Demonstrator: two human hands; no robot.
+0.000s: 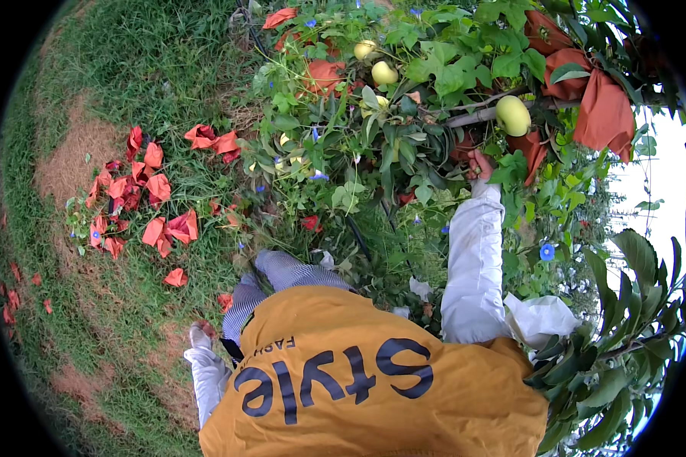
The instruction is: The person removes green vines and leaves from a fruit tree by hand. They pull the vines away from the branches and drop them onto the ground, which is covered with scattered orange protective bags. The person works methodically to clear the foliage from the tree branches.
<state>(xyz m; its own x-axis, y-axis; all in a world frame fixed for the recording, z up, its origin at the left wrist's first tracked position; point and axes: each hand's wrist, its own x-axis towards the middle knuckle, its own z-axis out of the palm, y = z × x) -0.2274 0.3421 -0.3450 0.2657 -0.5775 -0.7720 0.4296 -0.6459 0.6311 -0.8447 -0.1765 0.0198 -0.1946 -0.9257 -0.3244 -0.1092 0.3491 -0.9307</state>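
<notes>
My right hand [480, 165] is raised into the fruit tree's foliage in a white sleeve, its fingers curled. Just beyond its fingertips is a red paper fruit bag [463, 145], half hidden by leaves; whether the fingers grip it is unclear. Above the hand, a pale yellow-green apple [513, 116] hangs uncovered against a branch [474, 118]. Another red bag [530, 153] hangs to the right of the hand. Low on the left, my left hand [204, 328] hangs beside my leg, small and mostly hidden by its white sleeve, over grass.
Torn red bags [127, 191] lie scattered on the grass at left. More uncovered apples [384, 73] show among vines with blue flowers [547, 252]. Large red bags [605, 114] hang at upper right. A leafy branch [611, 388] and white sheet material [540, 320] are close to my right side.
</notes>
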